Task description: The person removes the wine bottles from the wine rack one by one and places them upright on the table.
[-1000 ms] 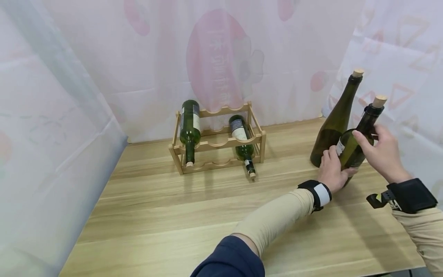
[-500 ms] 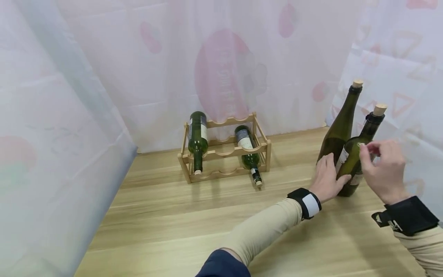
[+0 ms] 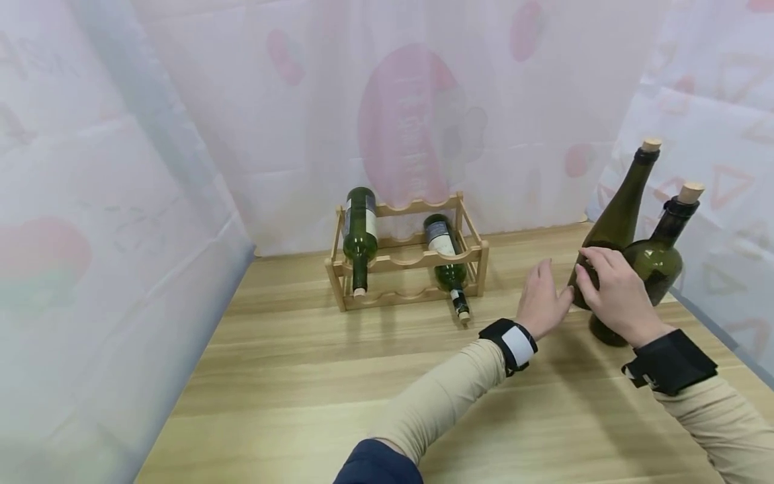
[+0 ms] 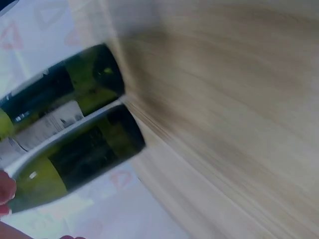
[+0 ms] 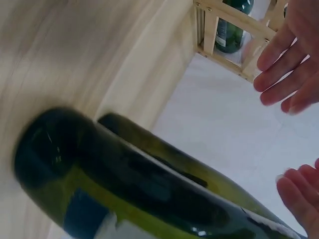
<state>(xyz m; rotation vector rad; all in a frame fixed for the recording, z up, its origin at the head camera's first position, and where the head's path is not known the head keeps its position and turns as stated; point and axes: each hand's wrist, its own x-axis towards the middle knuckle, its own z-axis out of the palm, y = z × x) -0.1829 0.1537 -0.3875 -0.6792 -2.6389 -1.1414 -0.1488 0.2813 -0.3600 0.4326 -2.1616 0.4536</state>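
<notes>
Two corked green wine bottles stand upright side by side at the right: a tall slim bottle (image 3: pixel 624 202) behind, and a broad-shouldered bottle (image 3: pixel 656 265) in front. My right hand (image 3: pixel 619 296) is raised before them with fingers bent and nothing between them, hiding part of both bottles. Left of it, my left hand (image 3: pixel 542 302) has its fingers extended and holds nothing. In the right wrist view, both hands' fingers show apart from the bottles. The left wrist view shows the lower parts of the slim bottle (image 4: pixel 94 154) and the labelled broad bottle (image 4: pixel 94 79).
A two-tier wooden wine rack (image 3: pixel 417 260) stands at the back of the wood-grain table (image 3: pixel 290 403). One corked bottle (image 3: pixel 360 232) lies on its upper tier at the left, another bottle (image 3: pixel 446 259) on the lower tier at the right. Patterned white curtains (image 3: pixel 290 114) enclose the back and sides.
Both hands have come off the broad bottle. My left hand has drawn back to the left, and my right hand has shifted left in front of the bottles. The head view has swung slightly.
</notes>
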